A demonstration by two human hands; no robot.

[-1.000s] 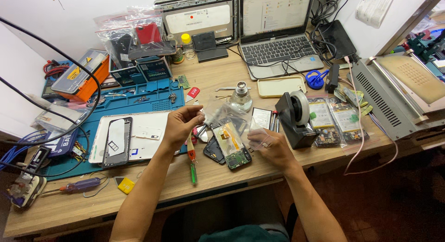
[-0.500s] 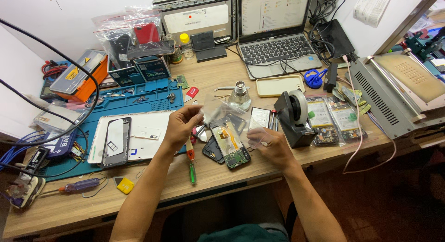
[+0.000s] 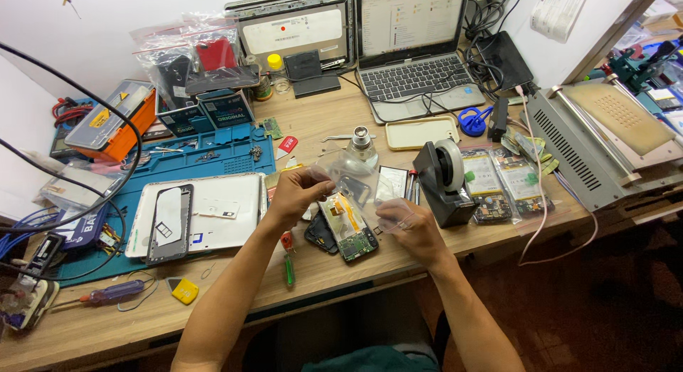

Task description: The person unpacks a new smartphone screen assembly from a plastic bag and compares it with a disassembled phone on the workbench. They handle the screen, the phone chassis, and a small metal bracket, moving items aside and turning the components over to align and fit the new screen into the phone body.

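My left hand [image 3: 297, 194] and my right hand [image 3: 409, 228] both pinch a clear plastic bag [image 3: 348, 174] held just above the wooden desk [image 3: 213, 308]. The left hand grips its upper left edge, the right hand its lower right corner. Under the bag lies an opened phone with its circuit board and orange ribbon showing [image 3: 347, 227]. Other dark phone parts [image 3: 321, 235] lie beside it. A screwdriver with a red and green handle [image 3: 288, 258] rests below my left wrist.
A black tape dispenser [image 3: 445, 183] stands right of my hands, bagged phone parts [image 3: 501, 183] beyond it. A white tablet shell with a phone frame [image 3: 199, 212] lies on the blue mat [image 3: 220, 151] at left. A laptop [image 3: 416, 51] and a disassembled screen [image 3: 299, 27] stand behind.
Both hands stay on the clear bag; the left hand has shifted slightly lower and the bag is stretched wider between the hands. Nothing else moved.
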